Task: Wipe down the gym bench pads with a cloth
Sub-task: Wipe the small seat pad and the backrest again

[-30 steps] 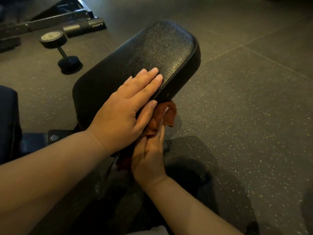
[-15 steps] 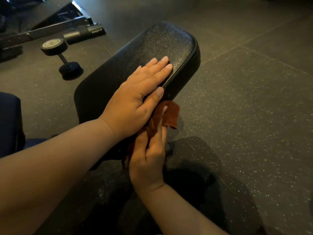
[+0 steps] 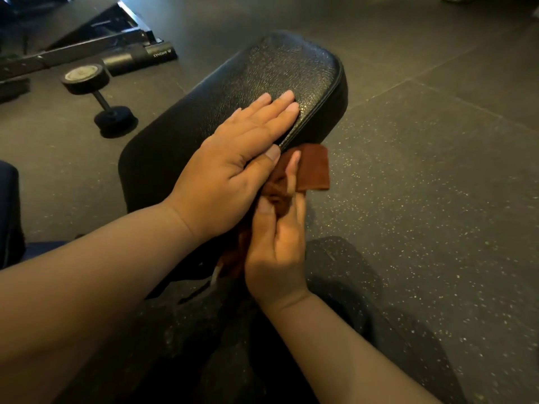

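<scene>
A black textured bench pad [image 3: 277, 68] slants away from me across the middle of the view. My left hand [image 3: 230, 167] lies flat on top of the pad near its right edge, fingers together and pointing toward the far end. My right hand [image 3: 277, 243] is below it at the pad's right side, holding a rust-brown cloth [image 3: 312, 170] against that side. Part of the cloth sticks out past the fingers; the rest is hidden under my hands.
A small black dumbbell [image 3: 96, 97] lies on the speckled rubber floor [image 3: 423, 185] to the left of the pad. Behind it sits a black machine frame with a roller [image 3: 137, 58]. A dark blue pad [image 3: 8, 211] shows at the left edge.
Both hands have slid further along the pad toward its far end. The right hand has carried the cloth along the pad's side, and more of the cloth now shows.
</scene>
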Available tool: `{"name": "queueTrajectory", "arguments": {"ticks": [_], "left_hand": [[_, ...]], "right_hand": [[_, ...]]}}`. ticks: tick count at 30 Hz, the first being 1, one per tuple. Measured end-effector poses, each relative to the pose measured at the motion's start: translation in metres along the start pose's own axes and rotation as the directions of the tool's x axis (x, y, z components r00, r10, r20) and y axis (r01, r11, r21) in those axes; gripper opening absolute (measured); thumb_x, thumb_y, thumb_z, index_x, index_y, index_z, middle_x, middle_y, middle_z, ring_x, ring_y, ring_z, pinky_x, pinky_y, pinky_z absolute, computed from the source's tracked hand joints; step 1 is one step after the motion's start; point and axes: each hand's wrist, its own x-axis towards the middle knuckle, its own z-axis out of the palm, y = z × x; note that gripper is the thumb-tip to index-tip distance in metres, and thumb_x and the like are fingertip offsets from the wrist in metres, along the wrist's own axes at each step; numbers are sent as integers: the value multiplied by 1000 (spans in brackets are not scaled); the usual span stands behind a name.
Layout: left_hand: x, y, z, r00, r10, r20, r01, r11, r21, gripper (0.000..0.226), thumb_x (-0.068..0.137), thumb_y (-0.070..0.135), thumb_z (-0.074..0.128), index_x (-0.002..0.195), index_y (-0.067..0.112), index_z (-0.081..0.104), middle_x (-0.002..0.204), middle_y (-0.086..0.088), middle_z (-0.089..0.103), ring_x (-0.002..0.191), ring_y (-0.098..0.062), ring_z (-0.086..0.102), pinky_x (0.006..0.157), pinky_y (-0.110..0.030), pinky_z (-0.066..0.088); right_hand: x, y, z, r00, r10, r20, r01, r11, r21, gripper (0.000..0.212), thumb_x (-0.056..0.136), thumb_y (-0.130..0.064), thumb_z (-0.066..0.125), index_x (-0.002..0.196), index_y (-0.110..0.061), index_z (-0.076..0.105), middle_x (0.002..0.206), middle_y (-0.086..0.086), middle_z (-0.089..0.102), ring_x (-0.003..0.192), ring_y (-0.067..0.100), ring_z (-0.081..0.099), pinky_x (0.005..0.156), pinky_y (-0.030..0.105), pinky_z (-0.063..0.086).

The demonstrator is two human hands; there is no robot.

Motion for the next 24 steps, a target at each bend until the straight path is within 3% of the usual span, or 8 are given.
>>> {"name": "queueTrajectory", "arguments": {"ticks": [2,5,9,12,14,18,21,24], "left_hand": [[0,-1,0,1000,-3,7,3,1000,-6,48,103,17,42,151,23,39,160,11,31,150,-3,16,126,-42,9],[0,-3,-1,1000,-6,15,6,1000,4,49,103,17,43,151,23,38,160,13,31,150,-2,16,126,-42,9],[0,-2,0,1000,7,-5,-7,1000,17,49,103,17,44,151,23,38,160,12,31,150,-3,16,126,-42,10],[1,-2,2,1000,13,-10,-13,1000,18,49,102,17,43,151,21,39,160,9,32,151,-5,17,126,-41,10],[1,-3,2,1000,12,-9,-12,1000,17,49,102,17,43,151,21,39,160,10,32,151,-4,17,126,-40,10],[-1,-2,2,1000,11,-6,-11,1000,27,49,103,17,44,151,22,39,160,12,31,150,-3,16,126,-38,10],[0,0,2,1000,13,-9,-13,1000,25,49,102,17,43,151,21,39,160,10,32,151,-4,17,126,-35,8],[1,-1,1,1000,10,1,-10,1000,8,49,102,17,42,151,21,39,160,10,32,150,-3,17,126,-36,8]], "right_hand": [[1,3,0,999,18,-30,-18,1000,9,58,102,-34,38,155,-31,17,160,2,28,148,8,29,121,33,28],[-36,9,7,982,187,26,-187,982,3,63,98,-46,40,155,-20,31,147,12,45,135,22,47,112,50,39],[-19,5,-1,996,82,16,-82,996,-47,59,100,-39,38,155,-45,17,157,7,34,145,14,34,119,41,30],[16,5,-13,997,-51,-51,47,995,-89,58,103,-27,37,157,-15,20,161,6,23,149,6,26,121,28,24],[3,9,-10,999,-8,-43,4,995,-97,59,102,-27,39,157,-8,25,159,9,29,146,6,33,118,25,27],[-31,6,-6,989,100,114,-88,991,-102,64,99,-37,40,156,-47,11,154,6,36,141,14,39,115,41,35],[-1,9,-17,998,-6,68,14,993,-119,60,103,-27,41,158,-23,18,157,-7,28,148,2,25,120,23,24],[1,9,-14,1000,4,14,-2,994,-109,58,104,-23,42,157,-14,22,159,4,28,148,9,29,119,22,24]]}}
